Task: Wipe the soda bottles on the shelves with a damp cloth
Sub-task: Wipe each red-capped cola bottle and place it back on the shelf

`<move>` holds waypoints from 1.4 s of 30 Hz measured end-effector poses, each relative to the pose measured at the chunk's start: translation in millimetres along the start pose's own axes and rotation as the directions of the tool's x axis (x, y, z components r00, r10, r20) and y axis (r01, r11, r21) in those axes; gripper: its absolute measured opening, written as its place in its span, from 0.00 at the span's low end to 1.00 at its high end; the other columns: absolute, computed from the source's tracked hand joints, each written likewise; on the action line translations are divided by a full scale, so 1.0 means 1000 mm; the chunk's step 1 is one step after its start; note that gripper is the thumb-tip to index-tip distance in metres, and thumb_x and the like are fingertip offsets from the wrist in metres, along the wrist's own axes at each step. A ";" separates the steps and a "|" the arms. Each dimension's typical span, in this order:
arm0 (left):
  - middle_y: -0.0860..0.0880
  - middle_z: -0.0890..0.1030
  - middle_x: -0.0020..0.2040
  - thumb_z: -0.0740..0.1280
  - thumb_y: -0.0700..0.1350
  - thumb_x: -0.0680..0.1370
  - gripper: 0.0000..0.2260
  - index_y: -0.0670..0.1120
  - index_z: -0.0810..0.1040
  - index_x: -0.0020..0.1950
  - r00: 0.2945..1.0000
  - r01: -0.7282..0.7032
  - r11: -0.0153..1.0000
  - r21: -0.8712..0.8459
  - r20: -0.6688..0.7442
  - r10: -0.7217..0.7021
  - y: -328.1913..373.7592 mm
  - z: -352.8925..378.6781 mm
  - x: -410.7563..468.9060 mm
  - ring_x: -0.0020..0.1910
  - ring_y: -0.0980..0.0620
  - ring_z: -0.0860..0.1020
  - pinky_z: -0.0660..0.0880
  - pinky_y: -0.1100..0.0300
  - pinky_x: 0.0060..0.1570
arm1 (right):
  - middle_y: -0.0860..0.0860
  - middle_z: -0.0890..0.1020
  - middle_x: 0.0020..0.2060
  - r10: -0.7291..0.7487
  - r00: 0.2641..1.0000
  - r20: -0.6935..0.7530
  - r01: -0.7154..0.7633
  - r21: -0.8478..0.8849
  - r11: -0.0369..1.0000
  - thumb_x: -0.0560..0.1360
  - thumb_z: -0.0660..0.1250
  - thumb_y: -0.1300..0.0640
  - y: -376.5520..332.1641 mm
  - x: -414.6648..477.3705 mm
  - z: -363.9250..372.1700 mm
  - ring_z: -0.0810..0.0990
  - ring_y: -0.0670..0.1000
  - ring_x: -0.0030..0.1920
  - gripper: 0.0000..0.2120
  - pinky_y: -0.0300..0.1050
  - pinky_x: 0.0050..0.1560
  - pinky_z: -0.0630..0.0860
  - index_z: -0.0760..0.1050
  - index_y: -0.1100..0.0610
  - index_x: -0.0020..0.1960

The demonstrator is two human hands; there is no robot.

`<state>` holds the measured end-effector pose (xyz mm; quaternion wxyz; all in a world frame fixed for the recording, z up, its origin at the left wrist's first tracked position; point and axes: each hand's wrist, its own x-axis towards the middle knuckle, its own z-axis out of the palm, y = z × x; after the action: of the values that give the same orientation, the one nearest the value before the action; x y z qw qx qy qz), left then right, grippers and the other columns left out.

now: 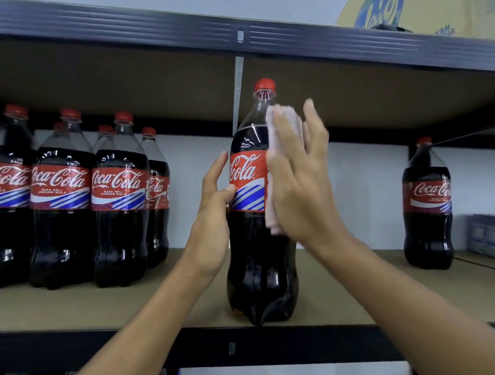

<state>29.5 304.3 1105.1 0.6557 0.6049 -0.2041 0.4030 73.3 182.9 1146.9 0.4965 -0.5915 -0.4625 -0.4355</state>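
Your soda bottle (259,276) stands upright at the front edge of the shelf (144,312), near its middle. That likely gives you room to work, well apart from the bottle cluster (61,197) toward the left end and the lone bottle (429,206) toward the right. Your left grip (213,202) cups the label's left side with the thumb on the front, probably so the bottle cannot turn or tip. Your right grip (302,185) is flat, fingers straight, pressing the pale cloth (274,215) against the bottle's right side from shoulder to label. It clasps nothing.
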 end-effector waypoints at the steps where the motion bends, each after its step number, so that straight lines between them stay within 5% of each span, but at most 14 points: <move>1: 0.48 0.83 0.64 0.52 0.44 0.88 0.20 0.69 0.70 0.69 1.000 -0.011 1.000 0.003 0.006 0.011 0.000 0.000 0.000 0.60 0.47 0.84 0.79 0.43 0.64 | 0.48 0.53 0.81 0.041 0.999 -0.019 -0.040 0.048 0.998 0.85 0.55 0.54 -0.005 0.016 0.001 0.57 0.27 0.71 0.22 0.18 0.60 0.56 0.68 0.43 0.77; 5: 0.54 0.84 0.60 0.61 0.53 0.85 0.19 0.65 0.65 0.75 0.999 -0.045 0.997 0.066 0.023 0.043 0.000 0.001 -0.003 0.57 0.52 0.85 0.82 0.53 0.56 | 0.44 0.63 0.79 0.004 0.998 -0.061 -0.003 0.014 1.000 0.84 0.55 0.54 -0.005 0.017 0.007 0.58 0.37 0.78 0.22 0.37 0.76 0.58 0.71 0.47 0.76; 8: 0.52 0.83 0.61 0.67 0.57 0.78 0.25 0.67 0.66 0.74 0.998 -0.057 0.995 0.080 0.017 0.056 -0.001 -0.001 -0.005 0.60 0.51 0.84 0.79 0.48 0.64 | 0.42 0.46 0.82 -0.035 0.999 0.032 0.037 -0.075 0.997 0.87 0.52 0.52 0.000 -0.041 0.009 0.43 0.44 0.82 0.25 0.54 0.81 0.54 0.55 0.45 0.83; 11: 0.52 0.86 0.58 0.68 0.55 0.80 0.23 0.63 0.67 0.74 0.999 -0.024 1.000 0.016 0.027 0.024 0.001 -0.002 -0.005 0.60 0.49 0.84 0.77 0.44 0.66 | 0.35 0.34 0.79 0.003 0.984 0.178 0.010 -0.071 0.997 0.86 0.49 0.48 0.000 -0.097 0.004 0.34 0.42 0.81 0.28 0.59 0.81 0.53 0.43 0.40 0.83; 14: 0.54 0.86 0.56 0.63 0.50 0.82 0.20 0.60 0.67 0.74 0.999 -0.020 1.000 -0.001 0.041 0.020 0.004 -0.001 -0.005 0.58 0.50 0.85 0.77 0.45 0.66 | 0.31 0.32 0.77 0.037 0.974 0.221 -0.015 -0.104 0.994 0.85 0.48 0.45 0.000 -0.101 0.000 0.31 0.40 0.79 0.28 0.57 0.81 0.52 0.41 0.35 0.82; 17: 0.52 0.86 0.58 0.58 0.45 0.86 0.19 0.60 0.67 0.75 1.000 -0.009 1.000 -0.028 0.027 0.009 0.006 -0.001 -0.002 0.59 0.49 0.84 0.77 0.45 0.67 | 0.32 0.39 0.79 -0.021 0.991 0.131 0.028 -0.049 0.998 0.87 0.49 0.48 0.000 -0.057 0.003 0.37 0.40 0.81 0.25 0.55 0.81 0.52 0.49 0.39 0.83; 22: 0.56 0.86 0.56 0.57 0.47 0.86 0.18 0.68 0.67 0.72 0.999 -0.034 0.999 0.033 -0.003 0.034 0.010 -0.005 -0.003 0.59 0.51 0.84 0.79 0.46 0.63 | 0.44 0.61 0.79 0.067 0.997 0.043 -0.070 0.076 0.995 0.86 0.53 0.53 -0.009 0.027 0.004 0.58 0.29 0.72 0.22 0.22 0.64 0.60 0.66 0.45 0.79; 24: 0.57 0.85 0.56 0.61 0.55 0.83 0.19 0.67 0.65 0.74 0.999 -0.049 0.994 0.098 0.002 0.049 0.011 -0.006 -0.005 0.57 0.56 0.84 0.80 0.54 0.58 | 0.43 0.62 0.78 0.037 0.999 0.018 -0.038 0.075 0.996 0.85 0.53 0.54 -0.009 0.022 0.008 0.58 0.33 0.76 0.22 0.25 0.69 0.59 0.68 0.46 0.78; 27: 0.51 0.81 0.64 0.68 0.63 0.75 0.30 0.68 0.63 0.75 0.998 -0.065 0.979 0.193 0.009 0.064 0.010 -0.006 -0.007 0.58 0.59 0.83 0.78 0.61 0.56 | 0.40 0.50 0.81 -0.019 1.000 0.023 0.019 0.014 1.000 0.86 0.52 0.51 -0.003 -0.023 0.012 0.48 0.40 0.81 0.24 0.47 0.80 0.59 0.59 0.41 0.81; 31: 0.54 0.85 0.59 0.68 0.53 0.82 0.24 0.65 0.65 0.76 0.999 -0.041 0.993 0.107 -0.020 0.043 0.009 -0.008 -0.006 0.59 0.53 0.84 0.77 0.48 0.66 | 0.36 0.35 0.80 -0.015 0.983 0.184 0.025 -0.051 0.998 0.85 0.48 0.45 0.000 -0.094 0.008 0.36 0.42 0.81 0.28 0.50 0.81 0.55 0.42 0.39 0.83; 34: 0.63 0.85 0.52 0.62 0.47 0.84 0.23 0.60 0.63 0.78 0.997 -0.080 0.991 0.110 0.005 0.080 0.012 -0.006 -0.007 0.56 0.57 0.84 0.77 0.52 0.65 | 0.35 0.33 0.79 -0.005 0.974 0.228 0.040 -0.148 0.988 0.85 0.47 0.44 0.001 -0.107 0.004 0.36 0.42 0.81 0.29 0.56 0.81 0.54 0.38 0.36 0.82; 39: 0.58 0.84 0.57 0.58 0.43 0.86 0.20 0.65 0.67 0.73 0.998 -0.061 0.991 0.121 0.000 0.062 0.012 -0.011 -0.003 0.57 0.56 0.84 0.81 0.59 0.55 | 0.41 0.51 0.82 0.006 0.995 0.098 -0.006 -0.008 1.000 0.87 0.50 0.48 -0.003 -0.022 0.007 0.47 0.40 0.81 0.24 0.28 0.74 0.54 0.52 0.42 0.82; 42: 0.59 0.84 0.54 0.55 0.43 0.87 0.21 0.69 0.67 0.69 0.998 -0.053 0.987 0.149 -0.013 0.055 0.014 -0.010 -0.002 0.57 0.55 0.84 0.82 0.57 0.56 | 0.45 0.67 0.78 0.101 0.995 0.027 -0.104 0.131 0.986 0.84 0.51 0.48 -0.011 0.027 0.007 0.62 0.44 0.79 0.24 0.45 0.78 0.61 0.66 0.45 0.79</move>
<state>14.9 312.8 1110.1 0.5994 0.6428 -0.1841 0.4401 68.2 194.2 1174.4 0.5517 -0.5847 -0.4644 -0.3717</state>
